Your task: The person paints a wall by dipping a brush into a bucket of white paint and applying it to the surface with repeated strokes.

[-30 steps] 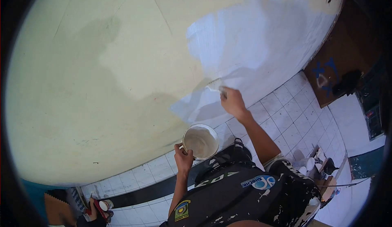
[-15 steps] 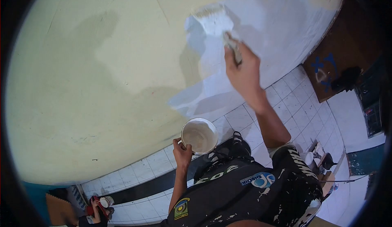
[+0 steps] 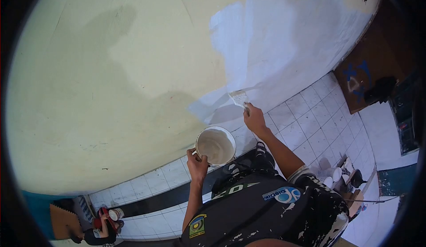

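Note:
My right hand (image 3: pixel 255 119) is closed around the handle of a wide paint brush (image 3: pixel 239 97), whose bristles are at the wall's lower part. White-blue paint (image 3: pixel 262 38) covers the right part of the yellowish wall (image 3: pixel 155 60). Below and left of the brush, my left hand (image 3: pixel 197 163) grips the rim of a round white bucket (image 3: pixel 216 145), fingers and thumb at its near left edge. Greyish-white material lines the inside of the bucket. I wear a dark shirt (image 3: pixel 266 211) spotted with white.
Another person (image 3: pixel 101 233) is at the bottom left beside a white bucket (image 3: pixel 116 214). White floor tiles (image 3: pixel 306 109) with a dark strip (image 3: pixel 155 199) run along the wall. Containers (image 3: pixel 339 176) stand at the right, below a brown panel (image 3: pixel 368 56).
My right hand and the brush have moved down the wall, towards the bucket. A painted strip shows where the brush was. My left hand still holds the bucket in nearly the same place.

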The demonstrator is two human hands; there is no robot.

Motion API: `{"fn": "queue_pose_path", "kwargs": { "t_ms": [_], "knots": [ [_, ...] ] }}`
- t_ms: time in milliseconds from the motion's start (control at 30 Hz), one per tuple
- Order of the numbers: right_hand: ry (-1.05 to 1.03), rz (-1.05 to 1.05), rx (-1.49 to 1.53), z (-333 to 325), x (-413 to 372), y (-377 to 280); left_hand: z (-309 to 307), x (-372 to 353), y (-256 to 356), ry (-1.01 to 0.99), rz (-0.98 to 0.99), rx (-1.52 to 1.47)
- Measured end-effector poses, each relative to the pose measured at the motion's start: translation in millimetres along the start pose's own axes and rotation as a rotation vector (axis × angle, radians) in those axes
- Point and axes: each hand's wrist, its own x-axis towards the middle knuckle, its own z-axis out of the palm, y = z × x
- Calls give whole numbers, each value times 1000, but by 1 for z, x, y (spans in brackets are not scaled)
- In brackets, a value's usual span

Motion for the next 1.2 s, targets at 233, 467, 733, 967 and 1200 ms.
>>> {"fn": "queue_pose_path", "kwargs": {
  "t_ms": [233,467,733,967,1200],
  "knots": [
    [52,-34,138,-110,59,-116,4,1,-3,23,38,-14],
    [327,-277,117,-259,81,-245,11,3,5,-22,66,-66],
    [497,-472,106,-151,106,-126,9,8,7,-58,40,-81],
    [129,-192,-110,-18,11,53,8,8,0,-40,-8,-127],
    [-84,82,-82,-38,29,2,3,8,-4,-33,60,7]
  ]
}}
